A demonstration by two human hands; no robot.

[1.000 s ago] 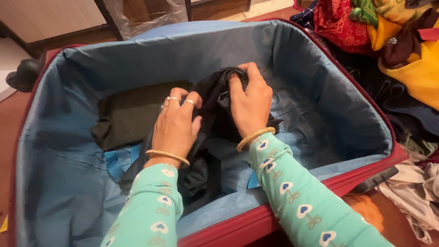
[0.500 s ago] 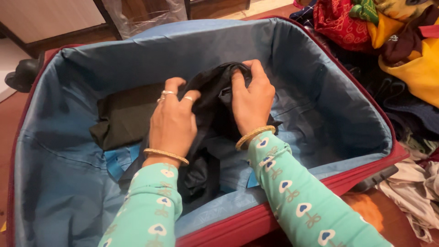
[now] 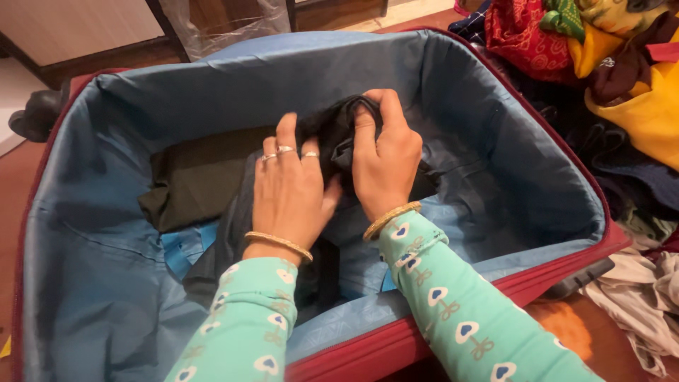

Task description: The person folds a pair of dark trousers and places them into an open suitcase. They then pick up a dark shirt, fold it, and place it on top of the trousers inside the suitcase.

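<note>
**Left hand slides over onto the dark bundle**

Since half a second ago the left hand (image 3: 291,194) has moved right, fingers flat and together on the black garment (image 3: 332,138) mid-suitcase (image 3: 106,283). Right hand (image 3: 385,159) pinches its top fold. Pressing evenly would likely keep it compact beside the folded dark cloth (image 3: 194,177).

The only packaging in view is a clear plastic bag (image 3: 219,25), crumpled and see-through, hanging at the top edge well beyond both hands, behind the far wall of the suitcase. No labels, signs or screens show.
</note>
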